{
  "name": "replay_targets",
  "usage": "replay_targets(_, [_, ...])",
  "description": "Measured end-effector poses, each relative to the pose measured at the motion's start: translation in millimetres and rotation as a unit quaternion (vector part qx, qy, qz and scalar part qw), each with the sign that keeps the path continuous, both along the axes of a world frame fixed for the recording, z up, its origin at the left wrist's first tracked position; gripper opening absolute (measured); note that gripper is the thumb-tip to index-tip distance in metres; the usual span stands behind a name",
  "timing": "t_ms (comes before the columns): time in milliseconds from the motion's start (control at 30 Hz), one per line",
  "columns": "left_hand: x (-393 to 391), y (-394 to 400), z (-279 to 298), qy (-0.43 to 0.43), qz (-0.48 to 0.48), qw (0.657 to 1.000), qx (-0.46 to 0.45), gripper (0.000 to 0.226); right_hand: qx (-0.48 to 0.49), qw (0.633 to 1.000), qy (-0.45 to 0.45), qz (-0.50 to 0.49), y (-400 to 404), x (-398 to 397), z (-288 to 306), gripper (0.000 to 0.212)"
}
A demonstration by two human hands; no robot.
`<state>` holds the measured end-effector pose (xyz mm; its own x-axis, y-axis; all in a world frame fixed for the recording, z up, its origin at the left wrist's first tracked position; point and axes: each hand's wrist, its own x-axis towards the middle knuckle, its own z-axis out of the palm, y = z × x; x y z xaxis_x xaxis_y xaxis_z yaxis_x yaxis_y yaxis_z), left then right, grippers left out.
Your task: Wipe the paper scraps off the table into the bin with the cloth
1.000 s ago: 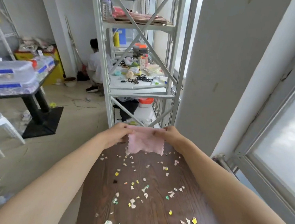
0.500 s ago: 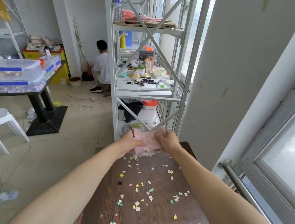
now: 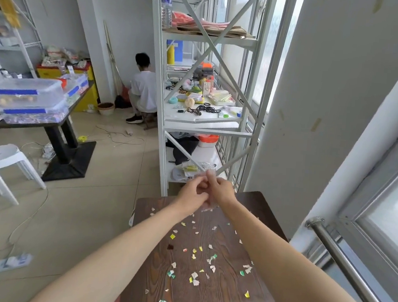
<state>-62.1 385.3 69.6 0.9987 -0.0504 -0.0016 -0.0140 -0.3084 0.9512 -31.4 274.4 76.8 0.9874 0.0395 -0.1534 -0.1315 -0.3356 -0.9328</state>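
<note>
1. Two hands, left hand (image 3: 193, 193) and right hand (image 3: 221, 191), meet above the table's (image 3: 256, 204) far edge, together pinching one bunched, blurred pink cloth (image 3: 209, 203).
2. Dozens of paper scraps (image 3: 207, 262) litter the table.
3. No legible writing.

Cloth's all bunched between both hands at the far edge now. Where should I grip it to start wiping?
Probably grip the cloth on top of the wad with the right hand, coming from above; it's scrunched small, so press it flat on the table behind the paper scraps.
</note>
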Motion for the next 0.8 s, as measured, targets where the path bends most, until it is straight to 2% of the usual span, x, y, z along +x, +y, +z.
replay_targets(67, [-2, 5, -1, 0.037, 0.008, 0.996, -0.074, 0.050, 0.016, 1.000, 0.024, -0.012, -2, 4, -9, 0.027])
replay_targets(100, [-4, 7, -1, 0.037, 0.042, 0.995, -0.077, 0.048, 0.017, 0.999, 0.036, -0.030, -2, 6, -13, 0.022])
replay_targets(200, [1, 16, -13, -0.016, 0.163, 0.985, 0.061, 0.036, 0.059, 0.993, 0.062, -0.085, -1, 12, -26, 0.028])
replay_targets(233, [2, 20, -16, -0.017, 0.161, 0.983, 0.083, 0.041, 0.070, 0.991, 0.067, -0.092, 1, 11, -27, 0.033])
replay_targets(300, [2, 21, -21, 0.009, 0.094, 0.995, 0.042, 0.053, 0.075, 0.990, 0.070, -0.100, 5, 9, -31, 0.039])
replay_targets(400, [1, 16, -33, 0.012, 0.008, 1.000, 0.013, 0.055, 0.087, 0.985, 0.087, -0.120, 9, 7, -41, 0.042])
replay_targets(567, [7, -2, -65, 0.060, 0.000, 0.997, 0.045, 0.052, 0.087, 0.974, 0.159, -0.139, 2, 4, -72, 0.053])
replay_targets(700, [15, -18, -86, 0.107, -0.045, 0.991, 0.060, 0.065, 0.059, 0.961, 0.244, -0.118, -21, 8, -95, 0.040])
replay_targets(800, [26, -28, -112, 0.116, -0.067, 0.989, 0.056, 0.073, 0.014, 0.966, 0.236, -0.110, -41, 18, -118, 0.036])
